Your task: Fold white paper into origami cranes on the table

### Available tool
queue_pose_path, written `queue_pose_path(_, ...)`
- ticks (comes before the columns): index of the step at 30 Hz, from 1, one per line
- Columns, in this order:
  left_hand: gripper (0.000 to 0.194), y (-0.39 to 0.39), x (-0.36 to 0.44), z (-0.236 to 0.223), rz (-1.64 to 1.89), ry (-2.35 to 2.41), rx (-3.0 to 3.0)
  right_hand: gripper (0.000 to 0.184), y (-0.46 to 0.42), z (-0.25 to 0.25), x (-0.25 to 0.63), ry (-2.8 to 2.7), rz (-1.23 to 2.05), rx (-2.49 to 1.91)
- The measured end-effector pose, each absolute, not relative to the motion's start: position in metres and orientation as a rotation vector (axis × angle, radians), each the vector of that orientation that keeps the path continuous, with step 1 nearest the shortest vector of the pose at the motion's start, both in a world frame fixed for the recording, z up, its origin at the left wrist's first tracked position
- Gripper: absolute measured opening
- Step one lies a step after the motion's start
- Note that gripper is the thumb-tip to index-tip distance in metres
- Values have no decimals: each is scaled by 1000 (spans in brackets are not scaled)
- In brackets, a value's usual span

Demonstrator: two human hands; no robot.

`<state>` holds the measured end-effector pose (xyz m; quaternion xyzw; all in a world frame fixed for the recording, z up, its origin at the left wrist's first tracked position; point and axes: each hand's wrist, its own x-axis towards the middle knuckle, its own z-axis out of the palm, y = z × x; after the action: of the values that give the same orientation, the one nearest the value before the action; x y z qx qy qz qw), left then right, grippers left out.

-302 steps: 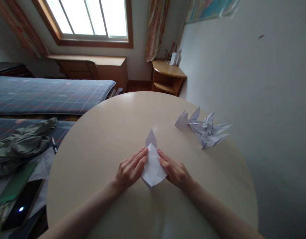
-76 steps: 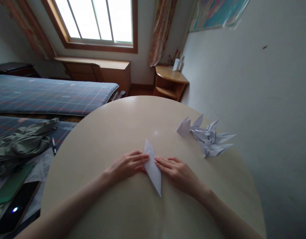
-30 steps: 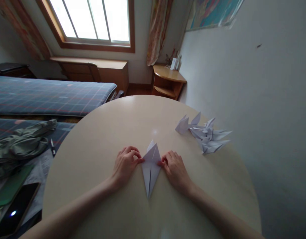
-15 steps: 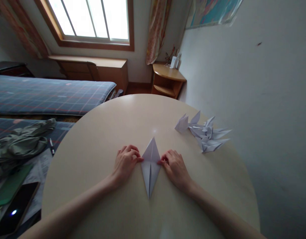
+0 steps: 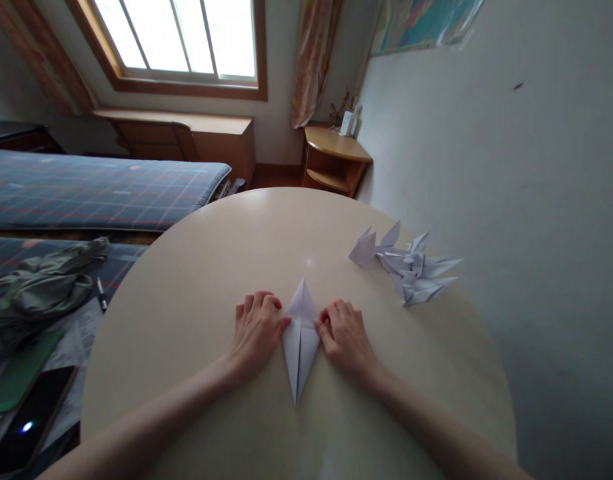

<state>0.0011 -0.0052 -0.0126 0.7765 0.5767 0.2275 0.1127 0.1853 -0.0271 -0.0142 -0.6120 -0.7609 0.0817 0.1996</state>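
Note:
A white sheet of paper folded into a long diamond, the folded paper, lies on the round table with one point facing me and a slit down the middle of its near half. My left hand pinches its left corner, thumb on top and the other fingers curled. At the opposite corner my right hand grips the paper in the same way, thumb against the edge. Fingertips under the paper are hidden.
Several folded white paper figures cluster at the table's right, near the wall. The pale round table fills the middle. On the left are a plaid mattress, a crumpled green cloth, a pen and a phone.
The folded paper has shifted slightly toward me. Both thumbs now lie further over its side corners, and my left hand has turned a little more palm down.

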Motion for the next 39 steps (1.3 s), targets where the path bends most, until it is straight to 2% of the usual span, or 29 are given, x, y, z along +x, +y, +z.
queue_pose_path(2, 17, -5, 2, -12, 702, 1717, 2317, 19, -29, -16, 185, -2115, 132, -1663)
queue_pose_path(6, 5, -5, 3, -13, 719, 1621, 2494, 41, -27, -18, 186, -2300, -1, -1396)
queue_pose_path(9, 9, -5, 2, -15, 764, 1518, 2601, 58, -21, -18, 188, -2541, 39, -1190)
queue_pose_path(11, 14, -7, 2, -16, 850, 1422, 2638, 63, -19, -16, 189, -2629, 88, -1140)
queue_pose_path(16, 18, -16, 0, -11, 975, 993, 2721, 45, -21, -9, 192, -2525, 48, -1276)
queue_pose_path(23, 23, -12, -11, -7, 742, 906, 2841, 32, -23, -4, 199, -2514, -108, -1318)
queue_pose_path(29, 20, -5, -15, -9, 714, 790, 2941, 33, -27, 0, 205, -2616, -197, -1132)
queue_pose_path(35, 30, -2, -20, -8, 760, 614, 3118, 40, -31, 5, 205, -2650, -186, -1108)
queue_pose_path(39, 27, -4, -21, -5, 824, 628, 3255, 39, -30, 1, 203, -2659, -224, -941)
